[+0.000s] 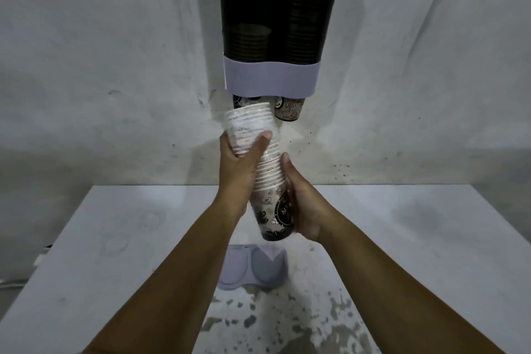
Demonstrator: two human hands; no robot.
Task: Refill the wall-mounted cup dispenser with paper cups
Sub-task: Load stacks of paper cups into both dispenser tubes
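A dark, see-through cup dispenser (275,8) with a white lower band (270,77) hangs on the wall at top centre. Cup stacks show dimly inside its two tubes, and a printed cup (288,109) pokes out below the right tube. I hold a tall stack of nested paper cups (267,169) just under the dispenser, tilted, rims up. My left hand (241,164) grips the upper part of the stack. My right hand (301,204) grips the printed bottom cup.
A white table (115,253) stands against the stained wall. The dispenser's white lid (253,267) lies on the table below my hands. Flaked, worn patches mark the table's near side. A cable (17,282) runs past the left edge.
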